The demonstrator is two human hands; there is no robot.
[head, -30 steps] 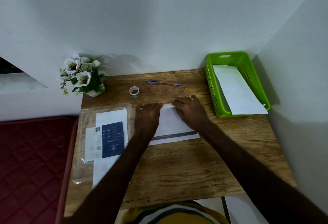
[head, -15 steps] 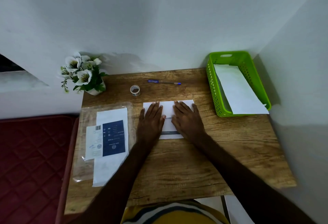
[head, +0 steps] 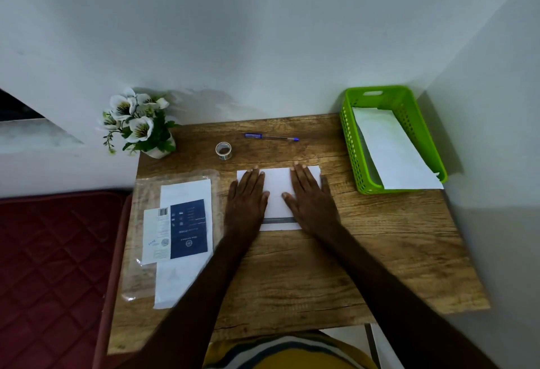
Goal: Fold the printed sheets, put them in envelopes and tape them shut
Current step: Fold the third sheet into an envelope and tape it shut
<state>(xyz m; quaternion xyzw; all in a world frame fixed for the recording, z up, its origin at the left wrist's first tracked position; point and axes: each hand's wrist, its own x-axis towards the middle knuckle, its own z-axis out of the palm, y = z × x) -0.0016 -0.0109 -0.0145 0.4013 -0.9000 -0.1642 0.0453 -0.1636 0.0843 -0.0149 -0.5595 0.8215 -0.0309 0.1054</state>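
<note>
A folded white printed sheet (head: 277, 190) with a grey band along its near edge lies flat in the middle of the wooden desk (head: 306, 275). My left hand (head: 247, 197) presses on its left part with straight fingers. My right hand (head: 311, 196) lies flat on its right part, fingers straight and pointing away from me. A small roll of clear tape (head: 223, 150) stands behind the sheet. At the left lies a clear plastic pack of envelopes (head: 178, 234) with a blue printed label. A white envelope (head: 394, 152) leans in the green basket (head: 355, 146).
A blue pen (head: 270, 136) lies near the desk's far edge. A small pot of white artificial flowers (head: 140, 123) stands at the far left corner. White walls close the back and right. A dark red quilted surface (head: 49, 275) lies left of the desk.
The sheet's far part has been folded over toward me. Both hands went from curled at the far edge to lying flat on the folded sheet, then slid slightly apart.
</note>
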